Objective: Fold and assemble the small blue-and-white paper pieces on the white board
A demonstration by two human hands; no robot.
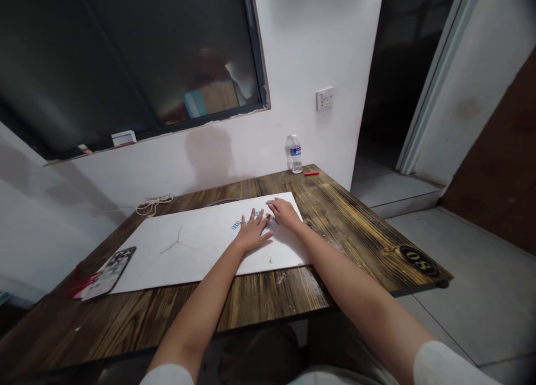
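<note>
A white board (201, 245) lies flat on the wooden table. On its right part are several small blue rows of box-like shapes (236, 225), either drawn or laid on; I cannot tell which. My left hand (252, 233) lies flat over them with its fingers spread, hiding some. Close beside it, my right hand (285, 213) rests near the board's right end, fingers bent and drawn together. What its fingertips hold, if anything, is too small to make out. Thin dark lines joined in a Y shape (177, 241) mark the board's left half.
A patterned flat case (117, 268) overlaps the board's left end, with something red (80, 282) beside it. At the table's (347, 234) back right stand a water bottle (296, 155) and a red pen-like stick (312, 173). A pale cord (153, 205) lies coiled along the back edge.
</note>
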